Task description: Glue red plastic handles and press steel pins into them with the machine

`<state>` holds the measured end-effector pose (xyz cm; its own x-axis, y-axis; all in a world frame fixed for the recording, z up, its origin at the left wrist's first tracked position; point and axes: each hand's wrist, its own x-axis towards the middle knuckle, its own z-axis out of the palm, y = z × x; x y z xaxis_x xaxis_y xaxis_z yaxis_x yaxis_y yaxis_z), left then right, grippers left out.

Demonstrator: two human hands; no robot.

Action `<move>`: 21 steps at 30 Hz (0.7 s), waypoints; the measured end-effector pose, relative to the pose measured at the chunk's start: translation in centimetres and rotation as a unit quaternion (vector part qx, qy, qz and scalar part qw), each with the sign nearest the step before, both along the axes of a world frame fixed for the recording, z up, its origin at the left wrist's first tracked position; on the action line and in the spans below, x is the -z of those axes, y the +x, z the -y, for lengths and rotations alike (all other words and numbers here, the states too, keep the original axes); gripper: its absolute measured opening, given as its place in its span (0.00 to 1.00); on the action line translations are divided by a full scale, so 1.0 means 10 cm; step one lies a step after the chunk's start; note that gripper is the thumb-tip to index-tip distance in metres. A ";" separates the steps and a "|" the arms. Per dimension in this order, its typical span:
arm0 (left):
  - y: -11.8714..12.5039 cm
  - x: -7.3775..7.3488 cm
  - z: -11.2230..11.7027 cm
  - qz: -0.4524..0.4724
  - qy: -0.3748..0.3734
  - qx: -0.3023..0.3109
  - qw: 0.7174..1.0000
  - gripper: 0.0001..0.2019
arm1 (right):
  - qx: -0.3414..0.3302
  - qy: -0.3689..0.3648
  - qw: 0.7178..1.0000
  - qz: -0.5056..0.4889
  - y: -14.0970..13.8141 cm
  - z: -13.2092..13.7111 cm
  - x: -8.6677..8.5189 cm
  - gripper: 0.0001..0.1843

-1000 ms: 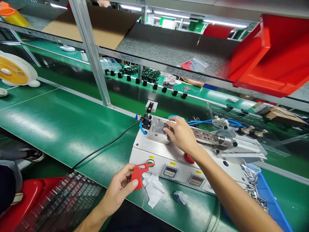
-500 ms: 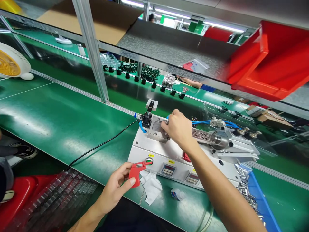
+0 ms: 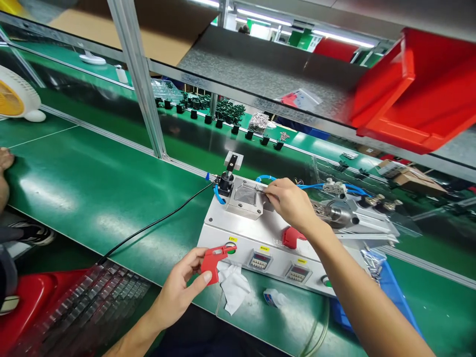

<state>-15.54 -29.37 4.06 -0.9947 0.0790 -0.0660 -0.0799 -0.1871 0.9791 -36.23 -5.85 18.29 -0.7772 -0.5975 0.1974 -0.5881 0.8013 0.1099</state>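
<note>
Your left hand (image 3: pixel 182 290) was closed on a red plastic piece (image 3: pixel 214 259), thumb across its lower end, holding it just off the near edge of the table (image 3: pixel 92 193) with its upper tip against the front face of the white machine box (image 3: pixel 260 238), beside the green button (image 3: pixel 231 247). Your right hand (image 3: pixel 292 203) reached over the top of that box, fingers pinched on a small metal part (image 3: pixel 261 188) at the right edge of the square metal block (image 3: pixel 246 198); the part was too small to make out further. A red knob (image 3: pixel 292 237) sat on the box just below your right wrist. A crumpled white cloth (image 3: pixel 233 286) lay at the table's near edge, touching the red plastic piece, with a small bottle (image 3: pixel 274 298) lying on its side just right of it. A black cable (image 3: pixel 156 225) ran across the green table toward its near edge. A blue bin (image 3: pixel 390 282) stood at the box's right end.
</note>
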 end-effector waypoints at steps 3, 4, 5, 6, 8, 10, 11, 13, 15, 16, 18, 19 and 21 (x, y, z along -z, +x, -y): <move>-0.18 -0.18 0.09 -0.066 -0.080 -0.037 0.994 0.26 | -0.006 -0.006 1.000 -0.011 0.07 -0.03 0.03 0.16; -0.29 -0.28 0.12 -0.102 -0.115 -0.050 0.987 0.26 | -0.010 -0.016 1.000 -0.013 0.10 -0.06 0.03 0.15; -0.43 -0.41 0.14 -0.146 -0.156 -0.061 0.975 0.26 | -0.015 -0.033 0.999 -0.018 0.13 -0.08 0.04 0.15; -0.59 -0.54 0.14 -0.194 -0.198 -0.064 0.959 0.24 | -0.018 -0.055 0.998 -0.026 0.18 -0.12 0.05 0.15; -0.95 -0.79 0.09 -0.274 -0.285 -0.046 0.917 0.21 | -0.020 -0.108 0.993 -0.039 0.30 -0.19 0.06 0.15; -1.28 -0.98 -0.01 -0.316 -0.382 -0.018 0.868 0.22 | -0.020 -0.150 0.988 -0.036 0.46 -0.29 0.06 0.15; -1.41 -1.05 -0.07 -0.322 -0.430 0.003 0.843 0.22 | -0.019 -0.157 0.987 -0.028 0.54 -0.34 0.05 0.15; -1.61 -1.14 -0.18 -0.312 -0.520 0.038 0.794 0.21 | -0.015 -0.152 0.988 -0.014 0.71 -0.46 0.03 0.15; -1.70 -1.16 -0.27 -0.287 -0.594 0.050 0.750 0.20 | -0.003 -0.140 0.990 -0.013 0.85 -0.59 0.01 0.15; -1.72 -1.16 -0.30 -0.275 -0.623 0.046 0.731 0.20 | 0.004 -0.137 0.990 -0.016 0.91 -0.66 0.01 0.15; -1.73 -1.14 -0.34 -0.257 -0.665 0.029 0.700 0.21 | 0.016 -0.134 0.991 -0.018 0.99 -0.79 0.02 0.15; -1.72 -1.12 -0.36 -0.255 -0.678 0.018 0.689 0.22 | 0.020 -0.134 0.991 -0.018 1.02 -0.85 0.03 0.15; -1.70 -1.09 -0.39 -0.268 -0.690 -0.006 0.672 0.22 | 0.019 -0.135 0.990 -0.018 1.07 -0.95 0.07 0.15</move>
<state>-32.57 -25.51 15.00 -0.9047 0.3027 0.2996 0.3472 0.9316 0.1072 -25.50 3.64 17.60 -0.7879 -0.4892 0.3739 -0.5564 0.8258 -0.0920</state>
